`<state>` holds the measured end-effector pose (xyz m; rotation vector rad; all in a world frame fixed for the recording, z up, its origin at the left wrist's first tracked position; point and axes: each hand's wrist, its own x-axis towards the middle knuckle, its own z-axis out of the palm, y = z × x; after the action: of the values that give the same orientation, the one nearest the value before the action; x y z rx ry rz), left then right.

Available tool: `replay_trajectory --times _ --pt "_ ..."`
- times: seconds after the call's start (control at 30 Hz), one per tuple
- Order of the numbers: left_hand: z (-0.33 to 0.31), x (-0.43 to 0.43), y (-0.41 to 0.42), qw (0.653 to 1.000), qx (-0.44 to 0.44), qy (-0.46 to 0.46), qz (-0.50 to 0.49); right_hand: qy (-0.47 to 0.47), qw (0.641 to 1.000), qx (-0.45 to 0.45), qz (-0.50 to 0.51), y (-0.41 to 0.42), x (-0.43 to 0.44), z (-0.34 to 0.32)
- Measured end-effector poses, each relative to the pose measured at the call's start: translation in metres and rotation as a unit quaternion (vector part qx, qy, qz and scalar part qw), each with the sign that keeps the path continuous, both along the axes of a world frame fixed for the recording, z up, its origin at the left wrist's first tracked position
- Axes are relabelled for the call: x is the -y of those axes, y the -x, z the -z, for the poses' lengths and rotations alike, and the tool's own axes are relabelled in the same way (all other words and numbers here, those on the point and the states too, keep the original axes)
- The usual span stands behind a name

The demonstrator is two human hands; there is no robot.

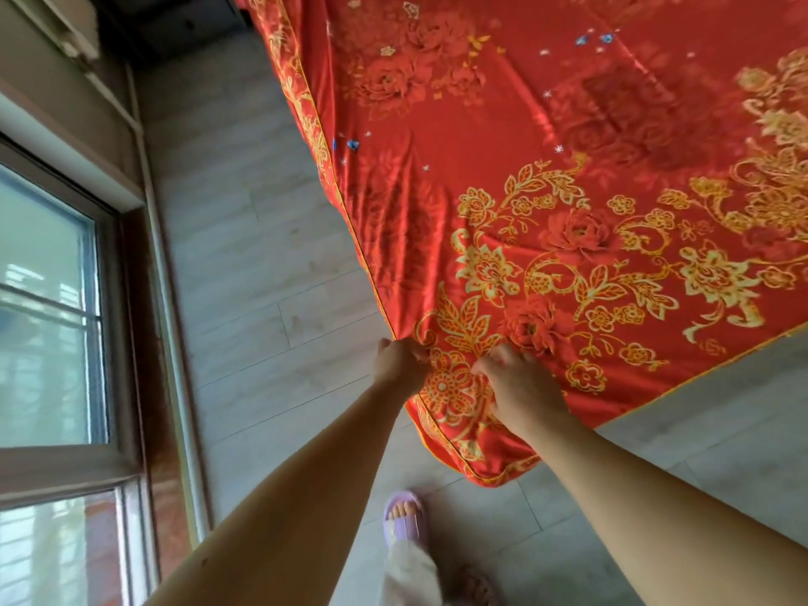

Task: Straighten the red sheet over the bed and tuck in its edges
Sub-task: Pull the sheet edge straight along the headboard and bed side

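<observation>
Red sheet (546,177) lies spread over the bed, its near corner hanging loose toward the floor (262,255). Left hand (400,363) pinches the side hem; right hand (520,389) bunches cloth just beside it, likely gathering that corner for tucking.

one red sheet (546,177), two hands: left hand (400,358), right hand (520,387), one slipper (404,516)

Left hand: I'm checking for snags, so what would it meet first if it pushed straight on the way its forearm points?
The left hand already touches the red floral satin sheet at the bed's corner; straight on, it would probably meet only more sheet.
</observation>
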<state>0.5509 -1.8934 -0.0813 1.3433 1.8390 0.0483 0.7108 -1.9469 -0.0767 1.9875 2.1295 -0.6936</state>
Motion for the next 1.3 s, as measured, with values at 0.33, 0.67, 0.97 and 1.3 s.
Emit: replay_trajectory --times 0.33,0.67,0.97,1.3 --pt "-0.001 -0.067 0.030 0.998 -0.019 -0.018 0.059 0.005 0.999 -0.050 0.020 0.006 -0.058 0.000" --pt "-0.028 -0.215 0.118 0.991 -0.005 -0.055 0.121 -0.008 0.995 -0.082 0.050 0.094 -0.200 -0.022" --pt "-0.071 -0.371 0.205 0.984 -0.073 -0.096 0.132 -0.070 0.978 -0.181 0.071 0.176 -0.360 -0.066" --pt "-0.066 -0.557 0.217 0.967 -0.118 -0.125 0.190 -0.074 0.974 -0.188 0.103 0.174 -0.530 -0.058"
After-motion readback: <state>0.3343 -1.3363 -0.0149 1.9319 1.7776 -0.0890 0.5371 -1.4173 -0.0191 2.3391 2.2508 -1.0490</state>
